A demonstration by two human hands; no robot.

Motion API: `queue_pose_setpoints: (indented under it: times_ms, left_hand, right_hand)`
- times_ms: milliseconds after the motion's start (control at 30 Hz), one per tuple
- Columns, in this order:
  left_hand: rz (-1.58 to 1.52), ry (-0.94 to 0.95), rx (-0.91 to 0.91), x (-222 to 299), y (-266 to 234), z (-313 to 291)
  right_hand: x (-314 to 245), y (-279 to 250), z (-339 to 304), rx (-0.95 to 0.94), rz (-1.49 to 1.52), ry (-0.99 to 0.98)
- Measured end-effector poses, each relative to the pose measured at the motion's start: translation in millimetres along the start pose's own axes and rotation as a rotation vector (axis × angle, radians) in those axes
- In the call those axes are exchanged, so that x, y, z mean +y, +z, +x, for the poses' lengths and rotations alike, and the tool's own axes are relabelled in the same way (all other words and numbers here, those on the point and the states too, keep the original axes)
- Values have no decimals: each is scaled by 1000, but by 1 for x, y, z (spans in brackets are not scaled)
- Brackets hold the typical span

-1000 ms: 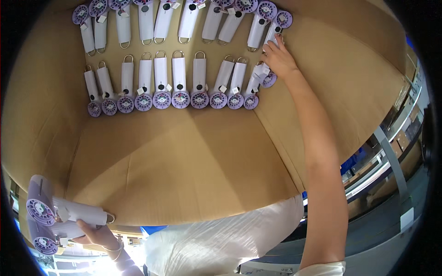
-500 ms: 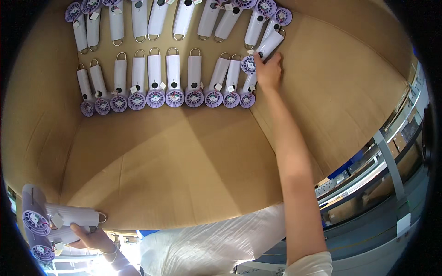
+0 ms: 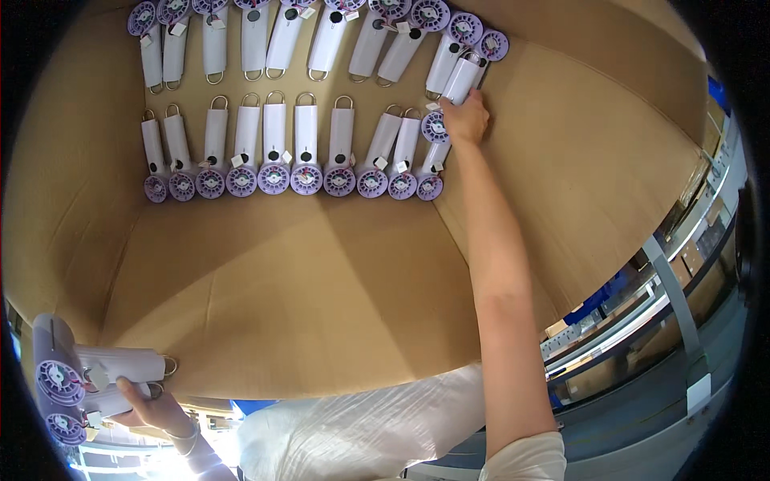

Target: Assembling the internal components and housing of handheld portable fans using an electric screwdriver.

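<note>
Beyond your cardboard box's (image 3: pixel 281 280) right edge, a grey metal strut (image 3: pixel 675 298) slants beside blurred clutter (image 3: pixel 710 236) — something blue (image 3: pixel 597 303) among it — over a dark grey surface (image 3: pixel 634 417). Past the box's near-left corner, white light (image 3: pixel 172 463) glares at you.

Several upper-row fan units (image 3: pixel 253 40) cut by top edge; right hand (image 3: pixel 467 120) hides part of gripped unit (image 3: pixel 461 78)

Twenty-three fans (image 3: pixel 306 128), two hands (image 3: pixel 468 122), one carton (image 3: pixel 281 289)
</note>
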State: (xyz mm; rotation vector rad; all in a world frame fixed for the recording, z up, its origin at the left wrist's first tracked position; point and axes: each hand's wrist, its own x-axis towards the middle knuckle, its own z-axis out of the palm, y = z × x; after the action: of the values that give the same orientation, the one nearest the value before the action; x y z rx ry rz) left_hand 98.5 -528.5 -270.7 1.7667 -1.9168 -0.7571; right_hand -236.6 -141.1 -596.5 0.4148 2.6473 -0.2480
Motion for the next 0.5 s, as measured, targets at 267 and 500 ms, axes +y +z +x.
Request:
queue_pose_setpoints:
  times_ms: [267, 500]
  left_hand:
    - [-23, 2, -26, 3, -1, 0]
    - [-17, -6, -51, 3, 3, 4]
  right_hand:
    - [14, -24, 19, 43, 245, -84]
    - [8, -24, 40, -27, 17, -83]
